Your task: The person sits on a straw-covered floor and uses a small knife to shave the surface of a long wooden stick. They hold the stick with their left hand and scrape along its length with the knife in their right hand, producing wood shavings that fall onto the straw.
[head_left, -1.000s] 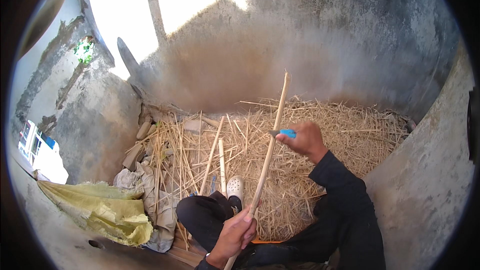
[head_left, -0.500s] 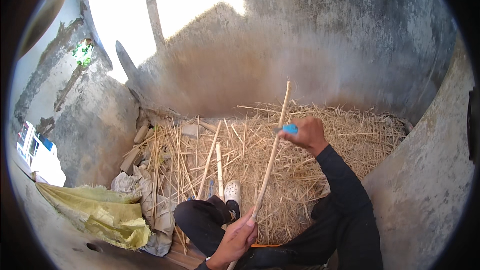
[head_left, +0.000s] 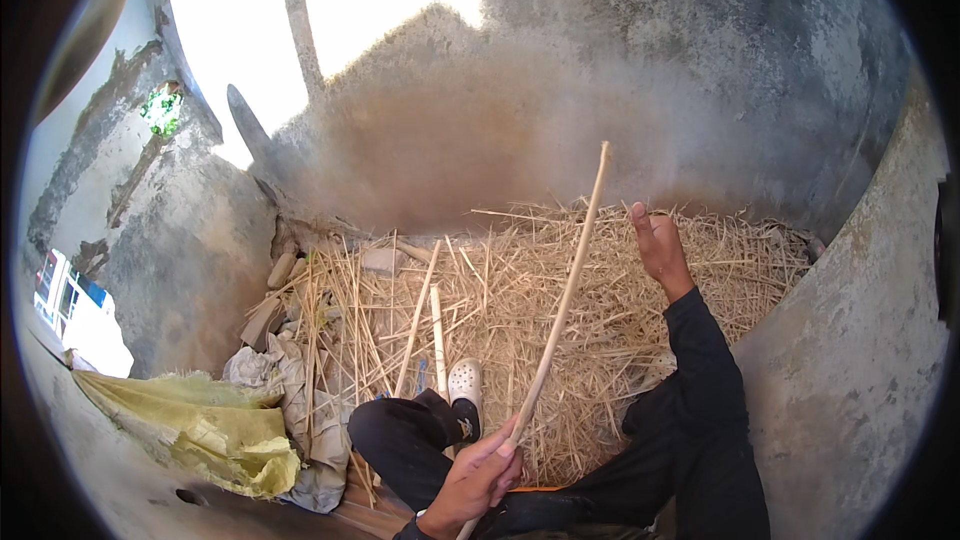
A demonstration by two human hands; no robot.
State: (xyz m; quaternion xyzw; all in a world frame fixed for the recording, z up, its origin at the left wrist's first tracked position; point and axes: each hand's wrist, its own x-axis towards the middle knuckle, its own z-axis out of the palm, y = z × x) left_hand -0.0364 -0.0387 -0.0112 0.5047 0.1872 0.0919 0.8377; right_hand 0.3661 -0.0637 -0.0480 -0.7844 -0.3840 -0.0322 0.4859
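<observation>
A long, pale, peeled-looking wooden stick [head_left: 563,315] slants up and to the right from my lap, bowed slightly along its length. Wrapped round its lower part is my left hand [head_left: 478,480], with the thumb lying along the wood. My right hand [head_left: 662,248] is raised to the right of the stick, apart from it. Its thumb points up and the other fingers look curled; whatever they hold is hidden behind the hand. Below the stick, wood shavings [head_left: 600,340] cover the ground.
A concrete wall [head_left: 650,90] stands ahead, with another [head_left: 850,370] close on my right. More sticks [head_left: 418,320] lean left of centre, beside my foot in a white clog [head_left: 464,380]. At the lower left lies a torn yellow sack [head_left: 200,430].
My right hand has moved off the stick, up and to the right. The small blue-handled tool it held against the wood no longer shows. The stick's upper end has swung right.
</observation>
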